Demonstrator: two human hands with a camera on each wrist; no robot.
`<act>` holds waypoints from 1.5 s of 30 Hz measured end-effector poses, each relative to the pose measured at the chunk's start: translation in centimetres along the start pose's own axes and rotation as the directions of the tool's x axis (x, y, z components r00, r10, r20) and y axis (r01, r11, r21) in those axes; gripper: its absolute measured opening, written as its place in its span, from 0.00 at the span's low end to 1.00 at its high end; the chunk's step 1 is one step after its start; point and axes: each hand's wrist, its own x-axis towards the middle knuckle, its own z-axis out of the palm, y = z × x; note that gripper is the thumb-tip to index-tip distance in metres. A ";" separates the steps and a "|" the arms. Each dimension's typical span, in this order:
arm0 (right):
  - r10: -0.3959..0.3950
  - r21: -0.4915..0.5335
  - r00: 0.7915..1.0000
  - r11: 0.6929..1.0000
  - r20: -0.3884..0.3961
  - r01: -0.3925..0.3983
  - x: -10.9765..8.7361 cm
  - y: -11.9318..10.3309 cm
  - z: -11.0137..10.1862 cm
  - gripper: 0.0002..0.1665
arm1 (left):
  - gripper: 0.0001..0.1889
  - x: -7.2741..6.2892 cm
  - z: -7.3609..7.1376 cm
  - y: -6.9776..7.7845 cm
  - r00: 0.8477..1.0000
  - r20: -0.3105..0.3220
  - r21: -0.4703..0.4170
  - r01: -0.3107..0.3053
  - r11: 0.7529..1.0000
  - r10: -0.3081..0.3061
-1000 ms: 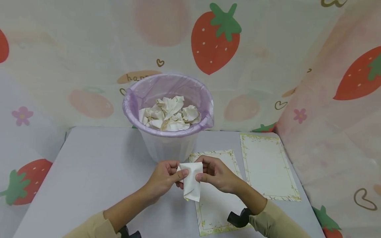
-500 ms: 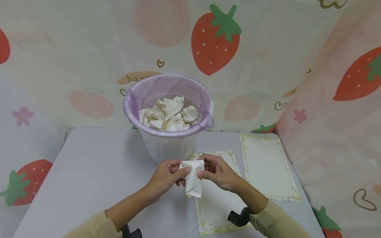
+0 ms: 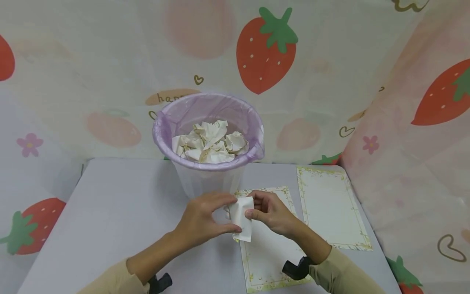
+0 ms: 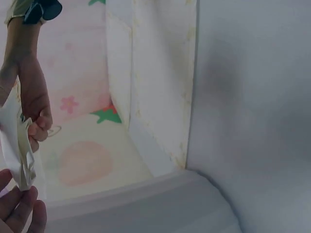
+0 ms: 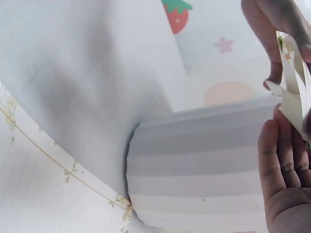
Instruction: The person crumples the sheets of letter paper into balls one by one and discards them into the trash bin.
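Both hands hold a folded piece of white paper (image 3: 241, 216) above the table, in front of the bin. My left hand (image 3: 203, 216) spans its left side, forefinger near the top edge and thumb on the lower front. My right hand (image 3: 271, 213) pinches the right edge, thumb in front and fingers behind. From the side, in the left wrist view, the folded paper (image 4: 18, 145) shows several layers with creased ends. The right wrist view has the paper (image 5: 295, 92) at its right edge, its patterned border partly showing between the fingers.
A white bin with a purple liner (image 3: 253, 153) stands behind the hands, holding crumpled papers (image 3: 211, 141). One flower-bordered sheet (image 3: 271, 261) lies under the right arm, another sheet (image 3: 332, 208) farther right. Strawberry-printed cloth (image 3: 341, 81) backs the table (image 3: 121, 212).
My left hand has shifted from pinching the paper's left edge to spanning it from top to bottom. The paper has moved slightly right and up and looks narrower. The right hand keeps its pinch.
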 end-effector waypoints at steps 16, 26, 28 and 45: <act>0.051 0.053 0.998 0.997 -0.030 -0.049 -0.2 0.5 1.0 0.14 | 0.38 -0.5 1.0 0.9 0.987 0.157 0.254 -0.071 0.965 0.032; 0.055 0.066 0.996 0.997 -0.074 -0.050 0.0 0.4 0.8 0.15 | 0.37 -0.9 1.2 0.3 0.992 0.024 0.307 -0.123 0.944 0.122; 0.055 0.068 0.996 0.996 -0.069 -0.051 0.1 0.2 0.8 0.16 | 0.39 -0.9 1.0 0.1 0.992 0.034 0.245 -0.128 0.961 0.123; 0.067 0.053 0.995 0.997 -0.074 -0.063 0.4 -0.3 1.4 0.12 | 0.37 -0.6 0.5 0.9 0.987 0.135 0.200 -0.111 0.973 0.085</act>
